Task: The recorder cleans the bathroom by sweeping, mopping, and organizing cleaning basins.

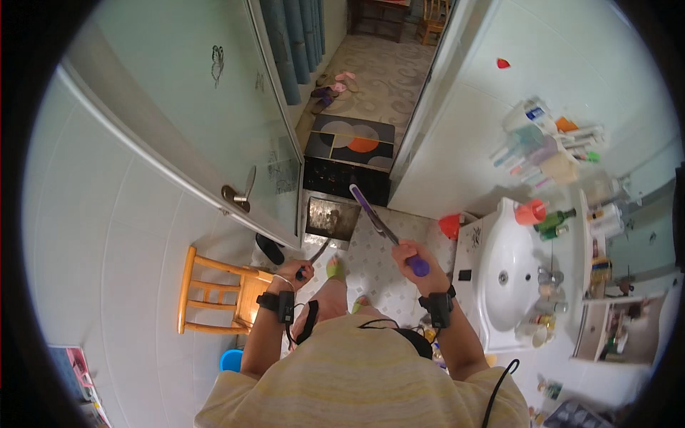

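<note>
My left hand [294, 274] grips the dark handle of a metal dustpan [334, 220]. The pan rests at or just above the tiled floor, in front of the dark door sill. In my right hand [416, 262] is a long-handled tool [369, 208] with a purple, rounded grip end, probably a broom or floor squeegee. Its narrow purple-and-white far end points at the sill, to the right of the pan. Contact between that end and the floor is hard to tell. My feet in green slippers [335, 269] stand close behind the pan.
Left of me are a frosted glass door [214, 96], a wooden chair [235, 294], a black slipper [269, 249] and a blue bucket [231, 360]. A white washbasin [503, 235] stands at right near a red object [449, 227]. Beyond the sill lies a patterned mat [350, 140].
</note>
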`<state>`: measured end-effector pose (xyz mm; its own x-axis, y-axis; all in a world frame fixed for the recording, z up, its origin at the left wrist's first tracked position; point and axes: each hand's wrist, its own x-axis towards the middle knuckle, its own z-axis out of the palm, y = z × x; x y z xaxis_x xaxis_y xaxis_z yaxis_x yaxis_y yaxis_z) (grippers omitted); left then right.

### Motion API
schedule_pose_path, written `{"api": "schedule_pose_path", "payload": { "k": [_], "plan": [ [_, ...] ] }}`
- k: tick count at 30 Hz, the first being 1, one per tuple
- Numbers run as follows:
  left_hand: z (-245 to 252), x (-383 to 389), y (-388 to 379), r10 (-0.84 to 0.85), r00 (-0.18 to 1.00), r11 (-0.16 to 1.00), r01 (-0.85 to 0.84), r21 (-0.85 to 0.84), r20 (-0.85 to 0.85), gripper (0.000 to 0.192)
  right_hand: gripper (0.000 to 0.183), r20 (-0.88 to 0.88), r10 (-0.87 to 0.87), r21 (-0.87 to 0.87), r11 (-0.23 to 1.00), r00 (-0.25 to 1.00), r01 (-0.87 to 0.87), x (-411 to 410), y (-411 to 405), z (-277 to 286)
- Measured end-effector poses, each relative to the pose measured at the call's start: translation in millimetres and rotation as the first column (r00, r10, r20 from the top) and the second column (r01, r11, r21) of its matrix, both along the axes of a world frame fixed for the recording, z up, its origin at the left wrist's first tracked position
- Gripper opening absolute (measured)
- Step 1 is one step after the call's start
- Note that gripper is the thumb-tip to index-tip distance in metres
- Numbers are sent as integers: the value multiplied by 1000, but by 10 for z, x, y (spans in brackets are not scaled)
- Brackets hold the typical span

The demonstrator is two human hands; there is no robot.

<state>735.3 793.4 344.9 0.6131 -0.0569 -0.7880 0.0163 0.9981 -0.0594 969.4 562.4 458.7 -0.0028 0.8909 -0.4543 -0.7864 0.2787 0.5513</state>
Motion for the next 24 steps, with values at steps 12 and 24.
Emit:
{"api": "schedule_pose_path", "payload": {
  "k": [12,24],
  "plan": [
    [-1,1761,1572,19,998,992,-12,122,-52,5,10,-75,-47,-25,999,996,45,1738,1937,7],
    [2,3574,3217,-64,988,994,75,74,-140,2,12,-47,-249,-42,968,967,247,3394,3299,-98]
  ]
}}
